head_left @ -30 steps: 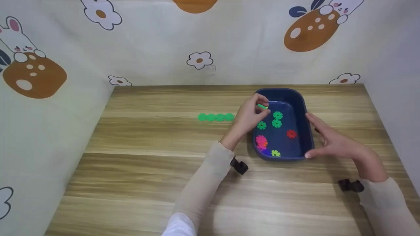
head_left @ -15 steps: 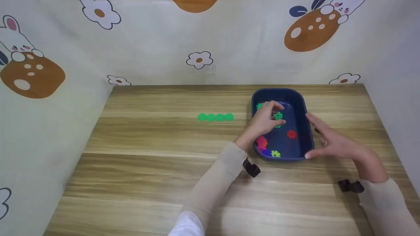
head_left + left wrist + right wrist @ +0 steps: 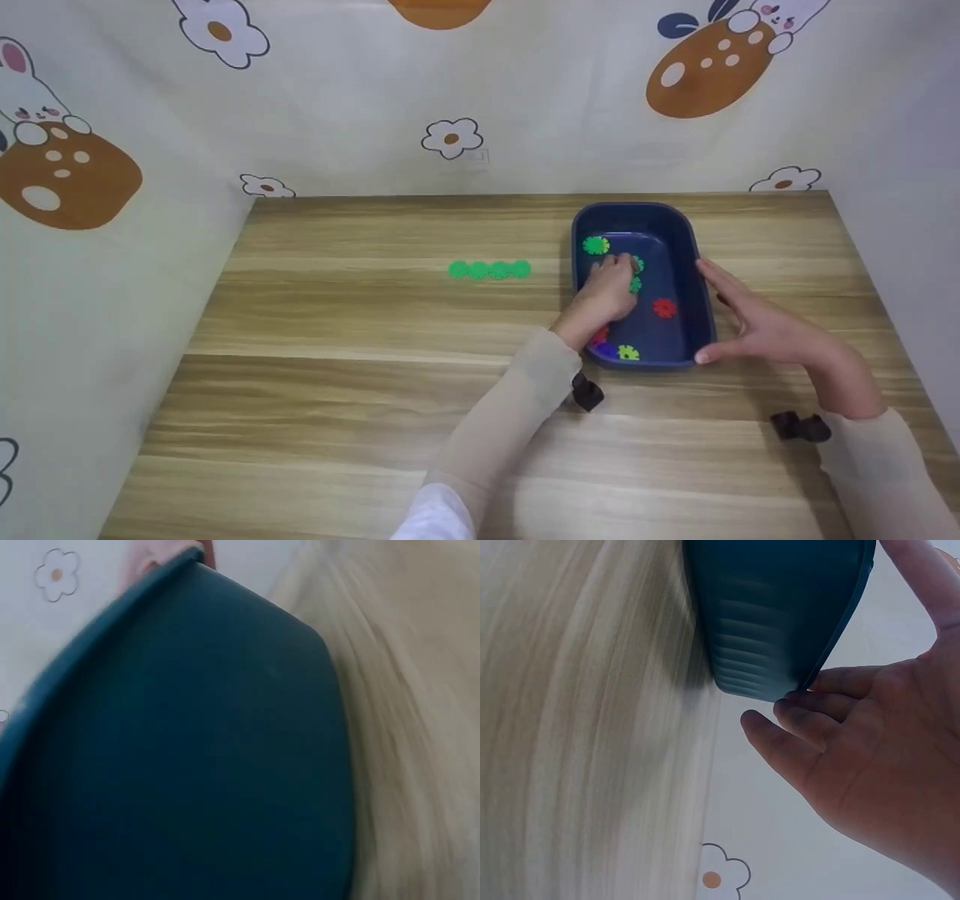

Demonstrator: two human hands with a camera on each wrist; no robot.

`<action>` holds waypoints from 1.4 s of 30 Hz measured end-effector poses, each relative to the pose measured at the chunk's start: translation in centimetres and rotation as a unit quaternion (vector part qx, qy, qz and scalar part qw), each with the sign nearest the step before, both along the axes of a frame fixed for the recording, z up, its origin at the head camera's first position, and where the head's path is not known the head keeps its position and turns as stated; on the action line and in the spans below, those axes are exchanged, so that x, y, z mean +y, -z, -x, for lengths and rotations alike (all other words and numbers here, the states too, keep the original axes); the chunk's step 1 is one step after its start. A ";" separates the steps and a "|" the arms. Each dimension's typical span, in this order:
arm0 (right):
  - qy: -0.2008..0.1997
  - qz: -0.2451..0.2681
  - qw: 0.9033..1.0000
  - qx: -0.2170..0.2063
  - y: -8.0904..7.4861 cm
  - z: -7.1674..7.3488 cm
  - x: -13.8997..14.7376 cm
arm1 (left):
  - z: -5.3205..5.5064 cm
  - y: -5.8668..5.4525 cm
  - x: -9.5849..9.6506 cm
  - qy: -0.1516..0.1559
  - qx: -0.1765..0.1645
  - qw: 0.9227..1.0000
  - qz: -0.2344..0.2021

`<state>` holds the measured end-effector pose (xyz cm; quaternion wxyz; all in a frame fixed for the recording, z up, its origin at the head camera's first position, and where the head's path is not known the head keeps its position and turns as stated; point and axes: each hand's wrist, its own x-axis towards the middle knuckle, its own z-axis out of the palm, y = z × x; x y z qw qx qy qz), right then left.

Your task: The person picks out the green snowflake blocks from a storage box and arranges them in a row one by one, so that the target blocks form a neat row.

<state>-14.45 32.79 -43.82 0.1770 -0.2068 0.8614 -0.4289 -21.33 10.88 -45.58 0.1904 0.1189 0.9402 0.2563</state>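
A dark blue tray (image 3: 706,330) on the wooden table holds several small notched plastic discs. My left hand (image 3: 604,296) reaches into it, fingertips pointing down beside two green discs (image 3: 636,285); whether it pinches one is hidden. In the left wrist view, the tray wall (image 3: 210,735) covers most of that hand. My right hand (image 3: 765,322) spans the tray's right side, thumb and fingers spread and touching its rim. The right wrist view shows its fingers (image 3: 802,724) extended along the rim. A red disc (image 3: 664,308) lies near the tray's middle.
Left of the tray, a straight row of green discs (image 3: 489,270) lies on the table (image 3: 337,315). Inside the tray, a green disc (image 3: 595,245) overlaps a yellow-green one at upper left. A yellow-green disc (image 3: 628,352) sits near the front, beside a blue one (image 3: 606,349).
My left hand has let go of a green disc at the tray's upper left, then moved right and down toward other green discs. My right hand stays at the rim.
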 end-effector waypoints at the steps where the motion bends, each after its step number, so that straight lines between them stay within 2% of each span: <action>1: 0.000 0.001 1.000 0.001 0.0 0.0 0.0 | 0.0 0.1 0.0 0.012 0.011 1.000 0.014; 7: 0.006 -0.008 1.000 -0.012 -0.2 0.1 -0.1 | -0.1 0.4 0.1 0.058 0.043 0.996 0.053; 12: 0.003 -0.004 1.000 -0.009 0.0 0.1 -0.1 | -0.3 0.8 0.1 0.064 0.054 0.993 0.079; 17: 0.005 -0.014 1.000 -0.005 0.0 0.1 -0.1 | -0.2 0.7 0.1 0.072 0.061 0.992 0.079; 21: 0.009 -0.018 1.000 -0.008 -0.1 0.1 -0.2 | -0.2 0.6 0.1 0.074 0.055 0.994 0.051; 29: 0.010 -0.019 1.000 -0.010 0.0 0.1 -0.3 | -0.3 0.3 -0.1 0.037 0.012 0.998 -0.040; 33: 0.007 -0.020 1.000 -0.006 0.0 0.1 -0.2 | -0.3 0.1 -0.3 0.030 -0.004 0.996 -0.090; 42: 0.000 -0.008 1.000 0.003 0.1 0.1 -0.1 | -0.1 -0.1 -0.6 0.054 0.000 0.987 -0.149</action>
